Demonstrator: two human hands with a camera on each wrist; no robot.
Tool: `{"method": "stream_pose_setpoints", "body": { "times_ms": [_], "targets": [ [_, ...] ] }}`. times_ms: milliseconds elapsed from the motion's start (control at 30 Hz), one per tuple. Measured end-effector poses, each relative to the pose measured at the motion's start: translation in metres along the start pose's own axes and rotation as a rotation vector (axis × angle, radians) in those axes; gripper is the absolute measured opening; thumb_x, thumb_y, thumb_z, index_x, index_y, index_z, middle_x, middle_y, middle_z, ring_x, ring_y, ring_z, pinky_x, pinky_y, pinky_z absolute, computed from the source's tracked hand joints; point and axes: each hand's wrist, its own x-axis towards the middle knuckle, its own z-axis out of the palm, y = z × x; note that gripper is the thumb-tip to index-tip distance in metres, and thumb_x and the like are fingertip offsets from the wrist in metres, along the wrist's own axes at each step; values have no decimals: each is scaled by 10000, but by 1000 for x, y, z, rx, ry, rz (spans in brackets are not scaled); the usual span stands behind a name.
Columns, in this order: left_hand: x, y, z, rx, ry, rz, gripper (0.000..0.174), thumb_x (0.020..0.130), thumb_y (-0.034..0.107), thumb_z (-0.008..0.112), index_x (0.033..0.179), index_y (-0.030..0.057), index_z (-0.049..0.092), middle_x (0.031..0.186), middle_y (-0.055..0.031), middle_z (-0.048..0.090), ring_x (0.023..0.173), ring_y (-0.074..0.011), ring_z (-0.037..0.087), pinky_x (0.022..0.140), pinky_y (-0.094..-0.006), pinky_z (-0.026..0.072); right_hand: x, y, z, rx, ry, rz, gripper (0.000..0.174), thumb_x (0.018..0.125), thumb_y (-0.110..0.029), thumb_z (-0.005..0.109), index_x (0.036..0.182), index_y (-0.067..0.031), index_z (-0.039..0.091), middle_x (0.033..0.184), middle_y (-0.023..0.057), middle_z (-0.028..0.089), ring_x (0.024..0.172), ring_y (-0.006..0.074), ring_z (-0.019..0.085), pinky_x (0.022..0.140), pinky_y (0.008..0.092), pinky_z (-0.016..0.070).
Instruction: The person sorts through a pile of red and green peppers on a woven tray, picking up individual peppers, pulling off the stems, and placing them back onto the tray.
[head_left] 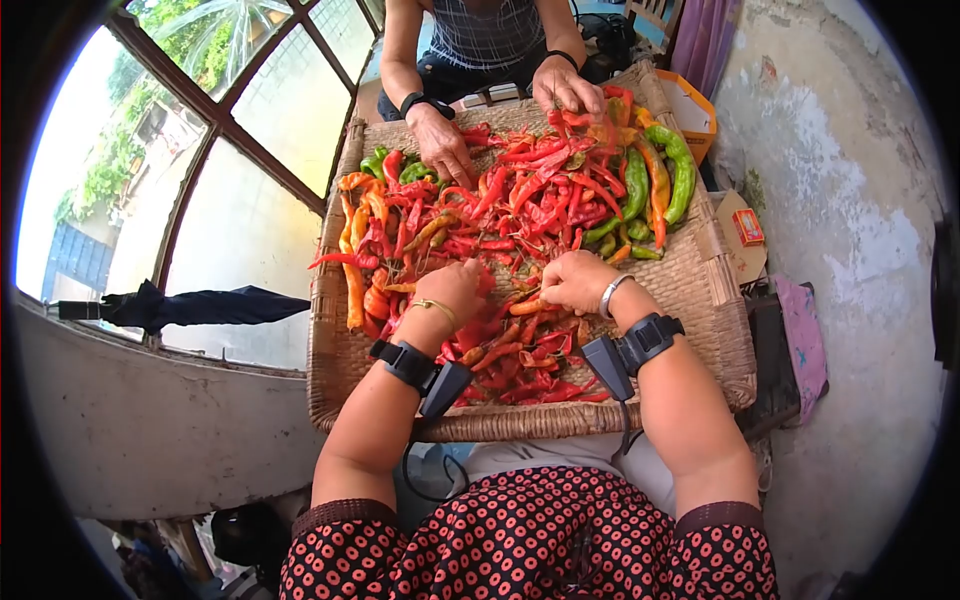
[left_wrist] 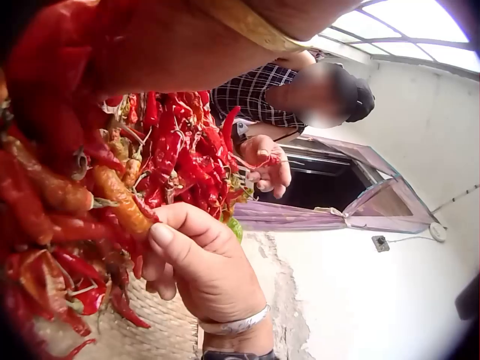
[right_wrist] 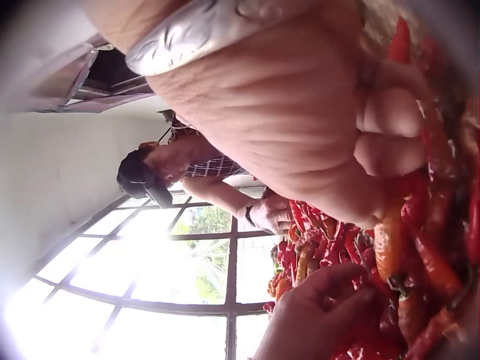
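Note:
Red and orange chili peppers point(head_left: 540, 175) lie heaped on a woven tray point(head_left: 695, 330). At the near side of the heap, my left hand point(head_left: 450, 292) curls over a blurred red chili pepper point(left_wrist: 52, 64), its fingertips partly hidden. Just to the right, my right hand point(head_left: 580, 283) pinches an orange chili pepper point(left_wrist: 124, 201) between thumb and forefinger, as the left wrist view shows. More loose red peppers point(head_left: 530, 365) lie below both hands, close to the tray's near rim.
Across the tray, another person's hands point(head_left: 440, 140) reach into the heap. Long green peppers point(head_left: 680, 175) lie at the far right. A folded umbrella point(head_left: 215, 307) sticks out at the left by the window; an orange box point(head_left: 690, 110) stands beyond the tray's right corner.

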Motion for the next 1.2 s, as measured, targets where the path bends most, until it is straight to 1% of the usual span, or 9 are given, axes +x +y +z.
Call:
{"method": "stream_pose_setpoints", "body": {
  "times_ms": [133, 233, 500, 667, 833, 967, 1067, 1133, 1200],
  "targets": [
    [2, 1, -1, 67, -46, -65, 244, 678, 251, 629, 857, 91, 586, 949, -112, 576, 871, -272, 559, 728, -369, 458, -6, -2, -9, 235, -38, 193, 239, 706, -297, 576, 727, -68, 642, 710, 128, 611, 704, 268, 582, 647, 331, 454],
    [5, -6, -2, 63, -19, 17, 263, 666, 251, 646, 864, 88, 592, 868, -102, 600, 805, -274, 578, 689, -368, 464, 1, 8, -2, 81, 96, 33, 259, 711, -313, 575, 722, -65, 649, 657, 121, 611, 619, 225, 596, 620, 316, 465],
    [13, -7, -31, -1298, 418, 96, 234, 796, 148, 591, 955, -23, 576, 738, -8, 587, 641, -61, 518, 563, -202, 435, -2, 5, -2, 347, 78, 133, 240, 734, -253, 591, 718, -18, 635, 580, 79, 594, 493, 141, 573, 503, 278, 460],
    [-3, 16, -12, -1080, -265, 114, 314, 830, 218, 559, 1051, -5, 542, 809, 11, 568, 650, -35, 482, 554, -185, 412, 1, 3, -3, 712, 133, -18, 212, 769, -221, 576, 716, -22, 621, 580, 24, 580, 463, 71, 520, 451, 216, 429],
    [-1, 24, -6, -1072, -428, 84, 194, 796, 184, 575, 830, -6, 581, 667, -21, 568, 565, -71, 512, 509, -221, 429, 2, 0, 4, 709, 101, -58, 231, 799, -222, 545, 707, -21, 610, 597, 11, 565, 498, 52, 517, 458, 199, 418],
    [4, 3, -21, -1099, -338, 11, 185, 807, 187, 555, 785, 3, 566, 643, 3, 552, 533, -58, 486, 473, -211, 410, 8, 9, 6, 668, 139, -28, 220, 773, -244, 567, 763, -31, 620, 631, 39, 597, 521, 111, 552, 501, 234, 445],
    [8, 2, -25, -1403, 78, -26, 213, 847, 193, 519, 964, 25, 580, 769, -16, 604, 514, -17, 453, 456, -151, 365, 8, 14, 14, 225, 208, -19, 247, 734, -258, 589, 877, -58, 616, 738, 96, 625, 660, 224, 598, 629, 309, 475],
    [9, -4, -18, -1345, 66, -29, 258, 826, 186, 546, 1014, 11, 573, 833, -32, 613, 582, -49, 505, 513, -188, 418, 7, 12, 20, -57, 153, -59, 305, 705, -264, 598, 960, -96, 600, 876, 131, 612, 849, 293, 569, 774, 362, 442],
    [7, -4, -1, -729, 58, 135, 270, 781, 195, 586, 989, 23, 586, 835, -65, 624, 670, -140, 579, 607, -264, 464, 3, 5, 22, -145, 127, -36, 317, 710, -255, 599, 984, -97, 587, 936, 145, 596, 919, 296, 547, 813, 379, 421]
  ]
}}
